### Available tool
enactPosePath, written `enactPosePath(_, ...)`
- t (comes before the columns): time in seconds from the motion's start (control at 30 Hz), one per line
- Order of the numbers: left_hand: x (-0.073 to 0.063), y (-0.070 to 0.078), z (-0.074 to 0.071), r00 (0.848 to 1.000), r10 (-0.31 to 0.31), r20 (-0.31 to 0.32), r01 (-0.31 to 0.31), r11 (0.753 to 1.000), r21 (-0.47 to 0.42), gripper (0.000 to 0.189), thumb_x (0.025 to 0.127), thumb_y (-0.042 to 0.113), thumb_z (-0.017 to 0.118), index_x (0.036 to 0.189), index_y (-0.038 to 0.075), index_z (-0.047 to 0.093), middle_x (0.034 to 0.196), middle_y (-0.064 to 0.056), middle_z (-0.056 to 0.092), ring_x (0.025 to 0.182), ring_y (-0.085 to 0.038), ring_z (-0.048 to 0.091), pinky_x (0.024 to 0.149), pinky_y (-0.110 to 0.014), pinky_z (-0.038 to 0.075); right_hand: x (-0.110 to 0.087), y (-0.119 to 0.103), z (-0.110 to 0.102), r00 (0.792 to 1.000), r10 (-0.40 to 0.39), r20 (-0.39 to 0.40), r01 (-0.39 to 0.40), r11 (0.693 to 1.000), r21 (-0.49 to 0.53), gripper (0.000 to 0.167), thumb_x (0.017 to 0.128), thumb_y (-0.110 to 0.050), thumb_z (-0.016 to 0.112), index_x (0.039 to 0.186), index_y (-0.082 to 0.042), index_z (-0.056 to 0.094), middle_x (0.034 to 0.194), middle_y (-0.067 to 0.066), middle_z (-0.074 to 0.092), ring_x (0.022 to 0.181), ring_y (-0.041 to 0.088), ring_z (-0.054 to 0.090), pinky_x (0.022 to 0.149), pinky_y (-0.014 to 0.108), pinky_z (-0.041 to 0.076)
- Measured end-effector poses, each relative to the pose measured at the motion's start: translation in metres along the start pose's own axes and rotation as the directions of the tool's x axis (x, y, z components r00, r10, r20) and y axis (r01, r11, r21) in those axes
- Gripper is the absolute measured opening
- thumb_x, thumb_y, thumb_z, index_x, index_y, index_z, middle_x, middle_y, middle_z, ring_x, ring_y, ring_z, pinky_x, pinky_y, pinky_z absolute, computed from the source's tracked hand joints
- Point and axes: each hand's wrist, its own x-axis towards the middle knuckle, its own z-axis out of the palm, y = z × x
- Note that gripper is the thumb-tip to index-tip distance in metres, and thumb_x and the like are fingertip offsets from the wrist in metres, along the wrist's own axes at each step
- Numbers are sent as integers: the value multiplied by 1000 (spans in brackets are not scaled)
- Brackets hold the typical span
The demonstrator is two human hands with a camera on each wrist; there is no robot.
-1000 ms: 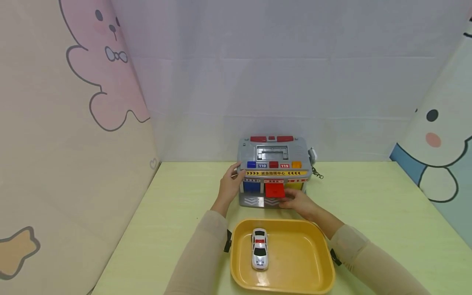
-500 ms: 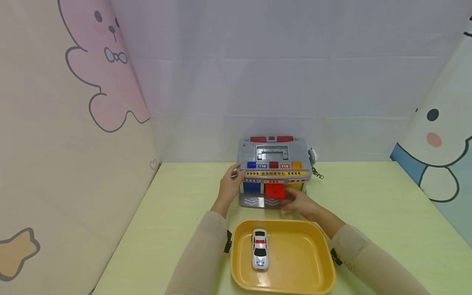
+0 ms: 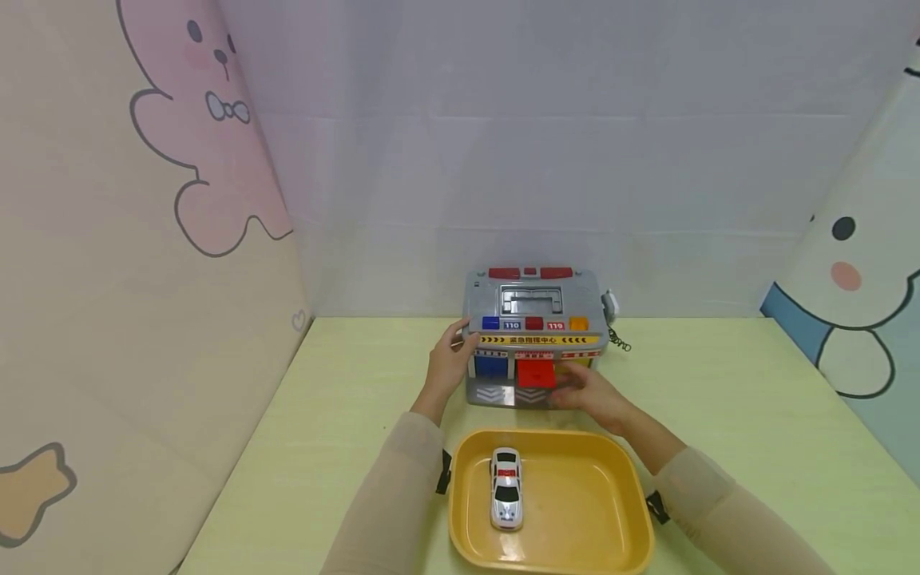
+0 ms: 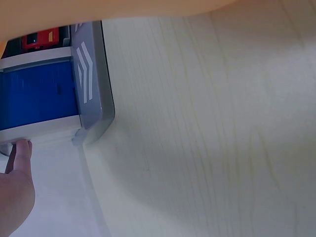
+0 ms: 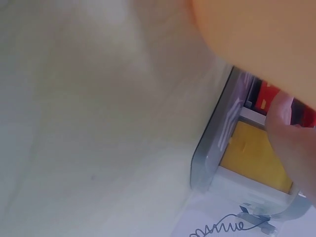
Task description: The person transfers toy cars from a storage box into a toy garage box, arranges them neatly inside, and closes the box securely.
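A grey toy rescue station [image 3: 483,297] stands at the back of the table, with blue, red and yellow garage doors. Its red door [image 3: 535,373] is swung up and sticks out; the blue and yellow doors are down. A red toy vehicle [image 4: 42,39] sits in the middle bay. My left hand [image 3: 446,363] holds the station's left front corner, thumb at the front and a finger along the side wall. My right hand [image 3: 591,397] is at the middle bay beside the raised door, thumb and forefinger apart; in the right wrist view its thumb [image 5: 281,111] overlaps the red inside the bay.
A yellow tray [image 3: 575,437] lies in front of the station, between the forearms. In its left half is a white toy police car [image 3: 506,489]. A toy telephone handset [image 3: 610,303] with a coiled cord hangs on the station's right side.
My right hand has drawn back slightly to the right from the red door, its thumb and forefinger farther apart. The left hand, station, tray and police car keep their places.
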Motion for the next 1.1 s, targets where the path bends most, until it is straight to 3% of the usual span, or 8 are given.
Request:
enactPosePath(0.3, -1, 1, 0, 1000, 0, 6, 1, 1000, -4, 46, 99, 38, 57, 142, 22, 50, 131, -16, 57, 115, -27, 58, 93, -41, 50, -8, -8, 2, 993, -7, -121, 0, 998, -61, 48, 100, -10, 53, 141, 11, 38, 130, 32, 49, 109, 42, 57, 90, 49, 51)
enactPosePath(0.4, -2, 2, 0, 1000, -6, 5, 6, 1000, -6, 46, 99, 38, 58, 142, 23, 51, 130, -16, 57, 115, -26, 58, 93, -41, 50, -8, -10, 4, 980, -56, -189, 28, 989, -146, 44, 101, -18, 55, 135, 10, 48, 128, 28, 54, 104, 37, 60, 87, 45, 53)
enactPosePath(0.47, -2, 3, -1, 1000, -13, 2, 13, 1000, -7, 46, 99, 38, 58, 142, 23, 51, 130, -15, 58, 115, -26, 58, 93, -41, 50, -9, -11, 6, 960, -101, -261, 40, 973, -228, 40, 100, -22, 58, 127, 7, 56, 122, 23, 60, 101, 33, 61, 84, 40, 54)
enactPosePath(0.6, -2, 3, -1, 1000, -18, 1, 18, 1000, -6, 47, 99, 38, 58, 142, 23, 50, 130, -15, 58, 115, -25, 59, 93, -41, 50, -8, -15, 10, 895, -245, -372, 63, 897, -438, 29, 93, -20, 69, 113, 1, 67, 109, 14, 65, 95, 28, 62, 79, 34, 53)
enactPosePath(0.7, -2, 4, -1, 1000, -16, 0, 16, 1000, -4, 47, 99, 38, 58, 142, 23, 50, 129, -15, 58, 115, -26, 58, 93, -41, 50, -7, -18, 13, 855, -340, -392, 76, 830, -553, 27, 88, -15, 74, 110, -1, 69, 109, 15, 60, 94, 31, 58, 79, 39, 53)
enactPosePath(0.93, -2, 4, -2, 1000, -4, 3, 4, 1000, -1, 47, 99, 38, 58, 142, 23, 51, 130, -15, 58, 115, -26, 58, 93, -41, 50, -4, -22, 16, 813, -459, -358, 108, 723, -683, 38, 82, -12, 80, 115, 1, 67, 118, 18, 51, 111, 37, 43, 95, 53, 43)
enactPosePath(1.1, -1, 1, -1, 1000, 0, 4, 0, 1000, 0, 47, 99, 38, 58, 142, 23, 51, 130, -16, 57, 116, -27, 58, 94, -41, 50, -1, -21, 16, 783, -534, -319, 145, 655, -742, 41, 76, -8, 84, 113, 1, 68, 117, 17, 52, 114, 37, 41, 99, 56, 36)
